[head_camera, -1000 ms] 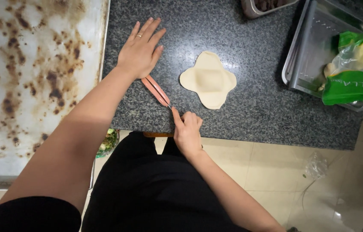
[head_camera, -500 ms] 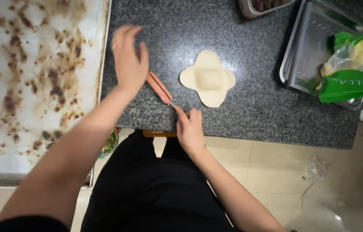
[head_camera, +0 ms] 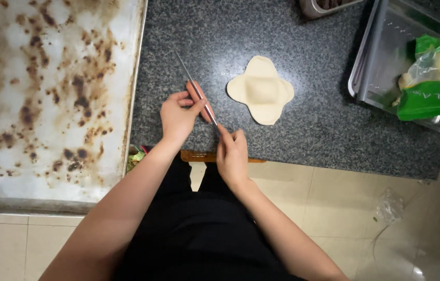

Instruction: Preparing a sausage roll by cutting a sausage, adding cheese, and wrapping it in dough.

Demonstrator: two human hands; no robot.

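Note:
A pink sausage (head_camera: 197, 97) lies on the dark speckled counter (head_camera: 308, 135), just left of a pale, four-lobed piece of dough (head_camera: 260, 89). My left hand (head_camera: 177, 118) grips the sausage's near end with thumb and fingers. My right hand (head_camera: 232, 154) holds the handle of a thin knife (head_camera: 188, 73). Its blade runs along the sausage and points to the far left. The dough lies untouched, a short gap from both hands.
A large baking sheet (head_camera: 48, 93) with brown stains fills the left side. At the right stands a metal tray (head_camera: 373, 78) holding a green plastic bag (head_camera: 430, 83). A metal container (head_camera: 324, 6) sits at the far edge. Tiled floor and a clear plastic bag (head_camera: 389, 205) lie below.
My left hand went from lying flat on the sausage, to lifted, to gripping it. The knife blade now lies along the sausage, pointing away to the left.

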